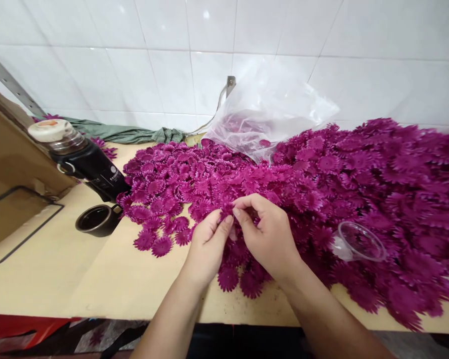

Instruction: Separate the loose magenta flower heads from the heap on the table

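Note:
Between my two hands, a magenta artificial flower head is pinched at the fingertips. My left hand is closed, with its thumb pressing on the flower's near side. From the right, my right hand pinches the same flower between thumb and forefinger. Both hands are just above a broad heap of magenta flower heads spread over the table. Loose flower heads lie at the heap's left edge, and others lie under my wrists. The flower's underside is hidden by my fingers.
A black flask with a white lid stands left of the heap, beside a dark cup. A clear plastic bag rests against the tiled wall. On the right-hand flowers lies a clear plastic cup. A cardboard box is far left.

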`<state>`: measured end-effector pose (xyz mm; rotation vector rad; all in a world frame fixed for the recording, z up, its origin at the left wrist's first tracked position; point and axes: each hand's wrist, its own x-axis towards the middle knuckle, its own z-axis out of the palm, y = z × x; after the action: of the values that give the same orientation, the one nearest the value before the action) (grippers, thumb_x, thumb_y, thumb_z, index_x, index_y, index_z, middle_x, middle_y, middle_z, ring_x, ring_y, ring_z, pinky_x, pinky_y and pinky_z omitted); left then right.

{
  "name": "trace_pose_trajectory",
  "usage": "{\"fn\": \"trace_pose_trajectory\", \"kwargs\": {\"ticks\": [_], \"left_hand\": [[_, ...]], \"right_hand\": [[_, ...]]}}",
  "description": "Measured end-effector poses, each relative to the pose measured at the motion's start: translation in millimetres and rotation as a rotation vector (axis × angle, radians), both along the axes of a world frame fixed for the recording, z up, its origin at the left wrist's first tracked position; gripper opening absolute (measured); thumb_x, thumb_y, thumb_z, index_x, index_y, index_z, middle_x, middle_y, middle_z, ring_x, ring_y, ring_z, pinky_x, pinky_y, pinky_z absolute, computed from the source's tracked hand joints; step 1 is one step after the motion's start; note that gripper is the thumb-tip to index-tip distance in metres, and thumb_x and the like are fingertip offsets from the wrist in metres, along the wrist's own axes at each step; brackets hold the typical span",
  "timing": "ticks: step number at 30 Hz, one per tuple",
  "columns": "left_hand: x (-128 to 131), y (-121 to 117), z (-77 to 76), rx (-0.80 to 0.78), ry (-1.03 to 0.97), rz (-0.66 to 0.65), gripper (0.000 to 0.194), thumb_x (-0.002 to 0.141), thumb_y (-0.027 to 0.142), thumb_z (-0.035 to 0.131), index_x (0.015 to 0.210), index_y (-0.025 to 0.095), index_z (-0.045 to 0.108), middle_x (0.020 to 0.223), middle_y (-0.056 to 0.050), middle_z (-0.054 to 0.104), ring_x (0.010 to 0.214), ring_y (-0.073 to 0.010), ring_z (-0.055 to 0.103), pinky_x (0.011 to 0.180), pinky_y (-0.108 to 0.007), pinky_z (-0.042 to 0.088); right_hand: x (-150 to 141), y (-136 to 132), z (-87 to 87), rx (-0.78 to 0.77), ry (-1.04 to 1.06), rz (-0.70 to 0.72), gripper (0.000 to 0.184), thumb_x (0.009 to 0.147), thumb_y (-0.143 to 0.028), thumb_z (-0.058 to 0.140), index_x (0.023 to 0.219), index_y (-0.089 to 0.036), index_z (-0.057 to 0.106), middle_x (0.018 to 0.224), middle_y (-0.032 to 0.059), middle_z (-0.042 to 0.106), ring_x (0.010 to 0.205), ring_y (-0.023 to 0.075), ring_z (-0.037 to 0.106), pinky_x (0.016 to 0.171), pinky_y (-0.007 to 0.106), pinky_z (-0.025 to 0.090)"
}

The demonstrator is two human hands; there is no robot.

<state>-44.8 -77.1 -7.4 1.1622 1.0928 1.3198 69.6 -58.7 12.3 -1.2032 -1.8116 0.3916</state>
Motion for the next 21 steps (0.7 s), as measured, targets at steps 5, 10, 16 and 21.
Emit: {"fn": "trace_pose_trajectory", "kwargs": {"ticks": [5, 10, 16, 21], "left_hand": [[1.4, -12.3, -3.4, -0.054, -0.036, -0.069, 0.033, 0.072, 0.046, 0.063, 0.058, 0.017, 0.055, 0.054, 0.001, 0.053, 0.055, -0.0123, 0.048, 0.056, -0.024, 0.039], [-2.4, -10.5, -2.3, -0.074, -0.126, -0.007, 0.027, 0.069, 0.042, 0.067, 0.067, 0.017, 0.060, 0.061, -0.001, 0.060, 0.063, -0.0144, 0.055, 0.063, -0.025, 0.044], [3.2, -2.2, 0.1, -0.105, -0.291, -0.007, 0.022, 0.065, 0.037, 0.071, 0.072, 0.017, 0.065, 0.063, 0.001, 0.062, 0.063, -0.0132, 0.055, 0.066, -0.025, 0.045], [2.2, 2.6, -7.3, -0.091, -0.267, 0.009, 0.027, 0.060, 0.038, 0.076, 0.063, 0.016, 0.062, 0.060, 0.003, 0.057, 0.062, -0.0109, 0.052, 0.064, -0.023, 0.044]], "right_hand": [[28.2, 40.1, 13.3, 0.101, 0.282, -0.319, 0.010, 0.082, -0.021, 0.047, 0.072, -0.022, 0.048, 0.068, 0.0040, 0.063, 0.065, 0.0189, 0.064, 0.062, 0.034, 0.051], [48.1, 54.2, 22.8, 0.142, 0.157, -0.277, 0.011, 0.077, -0.017, 0.054, 0.088, -0.020, 0.056, 0.089, 0.0098, 0.066, 0.087, 0.0236, 0.065, 0.075, 0.041, 0.053], [22.6, 9.9, 12.2, -0.105, -0.027, 0.074, 0.026, 0.084, -0.035, 0.053, 0.101, -0.017, 0.062, 0.103, 0.0107, 0.067, 0.096, 0.0229, 0.062, 0.086, 0.042, 0.049], [12.5, -8.2, 1.4, -0.308, 0.050, 0.270, 0.019, 0.083, -0.027, 0.055, 0.098, -0.019, 0.061, 0.095, 0.0056, 0.069, 0.087, 0.0181, 0.064, 0.079, 0.033, 0.051]]}}
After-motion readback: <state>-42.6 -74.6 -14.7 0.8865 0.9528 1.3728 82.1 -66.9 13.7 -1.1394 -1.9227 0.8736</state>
